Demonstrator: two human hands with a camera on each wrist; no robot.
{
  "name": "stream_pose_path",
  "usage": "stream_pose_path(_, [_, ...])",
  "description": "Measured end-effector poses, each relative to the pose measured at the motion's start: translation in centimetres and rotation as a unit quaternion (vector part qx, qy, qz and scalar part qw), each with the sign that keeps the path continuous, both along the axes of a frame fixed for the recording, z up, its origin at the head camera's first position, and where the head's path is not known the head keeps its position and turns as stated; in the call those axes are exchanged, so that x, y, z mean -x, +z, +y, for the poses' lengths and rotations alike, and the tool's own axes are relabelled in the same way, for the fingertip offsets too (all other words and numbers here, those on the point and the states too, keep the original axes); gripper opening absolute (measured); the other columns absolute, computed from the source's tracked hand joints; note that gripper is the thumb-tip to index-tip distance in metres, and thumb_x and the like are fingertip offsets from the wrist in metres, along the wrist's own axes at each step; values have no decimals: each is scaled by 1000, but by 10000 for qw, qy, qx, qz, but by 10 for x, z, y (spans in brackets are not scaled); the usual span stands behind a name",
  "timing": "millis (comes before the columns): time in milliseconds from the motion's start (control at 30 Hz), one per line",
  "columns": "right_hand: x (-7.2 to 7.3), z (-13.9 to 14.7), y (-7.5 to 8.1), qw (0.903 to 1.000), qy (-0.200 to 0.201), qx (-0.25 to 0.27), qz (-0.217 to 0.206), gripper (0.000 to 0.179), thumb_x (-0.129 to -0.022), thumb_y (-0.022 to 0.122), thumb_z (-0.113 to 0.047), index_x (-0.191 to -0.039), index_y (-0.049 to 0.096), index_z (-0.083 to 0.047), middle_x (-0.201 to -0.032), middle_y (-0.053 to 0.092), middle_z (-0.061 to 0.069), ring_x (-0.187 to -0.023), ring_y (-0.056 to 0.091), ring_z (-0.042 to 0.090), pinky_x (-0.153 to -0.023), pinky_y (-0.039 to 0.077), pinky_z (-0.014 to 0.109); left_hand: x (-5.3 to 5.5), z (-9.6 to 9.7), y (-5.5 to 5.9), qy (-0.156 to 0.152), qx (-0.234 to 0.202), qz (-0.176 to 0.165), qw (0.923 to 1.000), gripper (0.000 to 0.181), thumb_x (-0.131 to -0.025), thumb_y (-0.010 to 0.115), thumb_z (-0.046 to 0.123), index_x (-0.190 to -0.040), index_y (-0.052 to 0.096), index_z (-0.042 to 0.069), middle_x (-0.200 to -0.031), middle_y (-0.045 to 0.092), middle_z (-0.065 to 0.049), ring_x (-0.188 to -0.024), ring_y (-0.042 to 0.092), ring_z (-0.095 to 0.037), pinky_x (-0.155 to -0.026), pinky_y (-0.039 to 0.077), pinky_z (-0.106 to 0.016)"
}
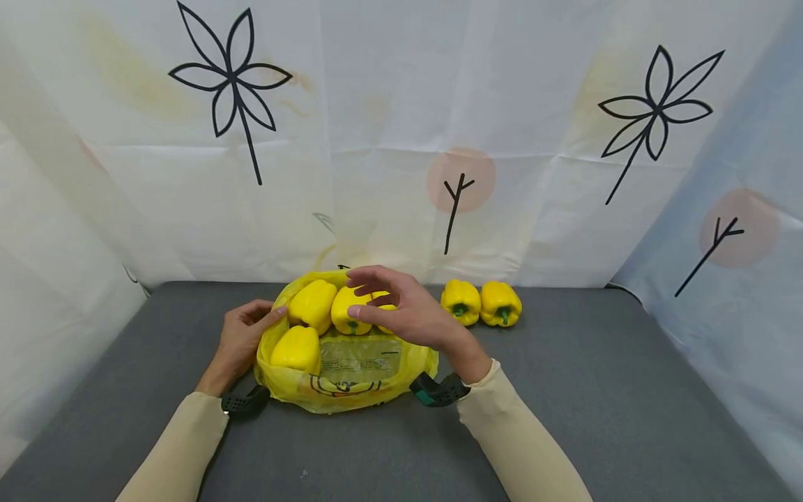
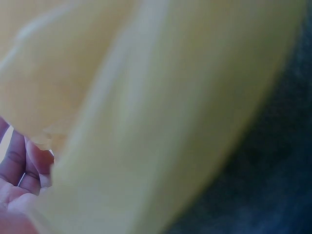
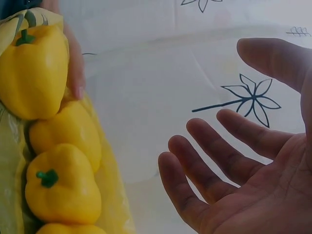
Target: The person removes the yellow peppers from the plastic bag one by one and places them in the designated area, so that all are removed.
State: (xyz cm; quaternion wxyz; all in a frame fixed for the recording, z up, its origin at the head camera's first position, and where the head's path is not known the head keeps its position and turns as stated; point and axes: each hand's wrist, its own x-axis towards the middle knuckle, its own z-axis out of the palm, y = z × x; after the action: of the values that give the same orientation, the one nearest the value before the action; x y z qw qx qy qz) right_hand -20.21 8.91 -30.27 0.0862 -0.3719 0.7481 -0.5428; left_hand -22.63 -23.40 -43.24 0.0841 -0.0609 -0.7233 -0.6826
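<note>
A yellow plastic bag (image 1: pixel 351 399) lies on the table with its mouth spread wide. Several yellow bell peppers (image 1: pixel 311 305) sit inside along its back and left side; one with a green stem (image 3: pixel 48 178) shows clearly in the right wrist view. At the bag's left edge my left hand (image 1: pixel 243 339) pinches the rim, thumb on the inner side. The bag fills most of the left wrist view and hides part of that hand's fingers. My right hand (image 1: pixel 408 307) hovers over the back right of the bag, fingers spread and slightly bent, holding nothing; it partly covers a pepper in the head view.
Two more yellow bell peppers, a left one (image 1: pixel 461 301) and a right one (image 1: pixel 500 303), stand side by side on the dark grey table (image 1: pixel 602 390), right of the bag. White printed cloth (image 1: pixel 389 209) hangs behind the table and at both sides.
</note>
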Motion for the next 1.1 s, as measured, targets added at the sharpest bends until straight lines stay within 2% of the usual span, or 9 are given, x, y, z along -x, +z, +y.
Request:
stream_pose_path(267, [0, -15, -8, 9998, -78, -21, -200, 49, -98, 68, -16, -143, 53, -6, -139, 57, 11, -125, 55, 26, -107, 45, 46, 2, 1, -1, -36, -143, 10, 9999, 27, -99, 70, 17, -109, 69, -8, -89, 70, 2, -77, 66, -12, -68, 59, -23])
stream_pose_path(433, [2, -24, -19, 9986, -198, -111, -482, 50, -98, 69, -17, -144, 53, -6, -140, 57, 12, -124, 55, 26, -105, 46, 42, 1, 1, -1, -20, -215, -8, 9998, 18, -99, 70, 17, -105, 72, 0, -89, 70, 2, -76, 66, -12, -67, 59, -22])
stream_pose_path(567, [3, -32, -28, 9963, -283, -130, -806, 54, -97, 71, -20, -146, 52, -7, -142, 55, 14, -127, 54, 31, -104, 48, 37, 0, 1, 0, -33, -233, 12, 9997, 15, -99, 70, 17, -103, 73, 3, -89, 70, 2, -76, 66, -12, -67, 59, -23])
stream_pose_path(833, [3, -49, -49, 9919, -435, -286, -1161, 58, -96, 72, -26, -146, 51, -6, -139, 57, 13, -127, 55, 33, -101, 48, 30, -1, 0, 1, -99, -224, 73, 9997, 22, -99, 69, 15, -108, 71, -5, -91, 70, 1, -77, 67, -12, -68, 59, -24])
stream_pose_path(1100, [1, -58, -67, 9913, -402, -451, -1165, 59, -96, 73, -28, -147, 51, -8, -133, 60, 9, -122, 58, 29, -96, 50, 26, 0, 0, 1, -147, -262, 61, 9995, 23, -99, 68, 14, -109, 70, -7, -91, 70, 2, -78, 67, -12, -68, 59, -23])
